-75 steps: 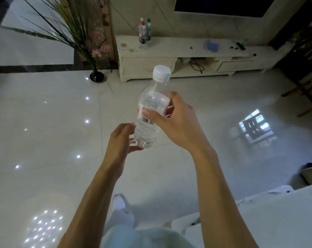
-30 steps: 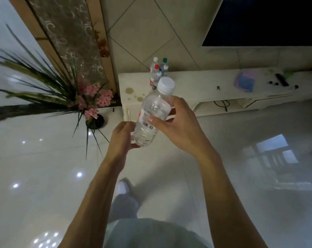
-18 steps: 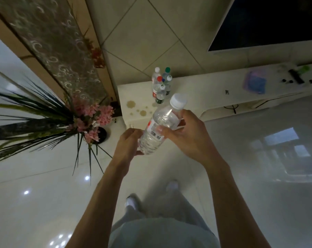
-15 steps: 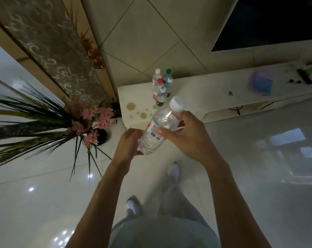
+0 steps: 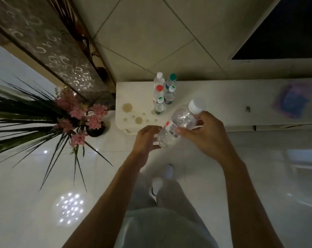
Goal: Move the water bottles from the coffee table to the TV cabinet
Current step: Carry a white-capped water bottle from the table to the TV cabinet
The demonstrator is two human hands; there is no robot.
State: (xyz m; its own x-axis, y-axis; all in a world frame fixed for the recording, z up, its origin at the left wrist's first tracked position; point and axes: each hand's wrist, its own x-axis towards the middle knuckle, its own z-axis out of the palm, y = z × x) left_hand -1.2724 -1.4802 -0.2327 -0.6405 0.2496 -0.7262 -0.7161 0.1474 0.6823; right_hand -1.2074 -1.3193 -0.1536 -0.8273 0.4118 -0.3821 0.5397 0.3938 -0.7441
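A clear water bottle (image 5: 180, 127) with a white cap and a red-and-white label is tilted in front of me, cap pointing up and right. My right hand (image 5: 205, 135) grips it round the middle. My left hand (image 5: 146, 139) curls its fingers and thumb round the bottle's base. Just beyond the hands lies the left end of the white TV cabinet (image 5: 214, 97). Several water bottles (image 5: 163, 93) with white, red and green caps stand together on it near the wall.
A vase of pink flowers and long dark leaves (image 5: 76, 113) stands on the floor left of the cabinet. Brown stains (image 5: 127, 107) mark the cabinet's left corner. A blue-purple cloth (image 5: 291, 102) lies further right. The dark TV (image 5: 285, 27) hangs above.
I have walked up to the cabinet, which now lies right in front of the hands. Both hands keep the same hold on the bottle.
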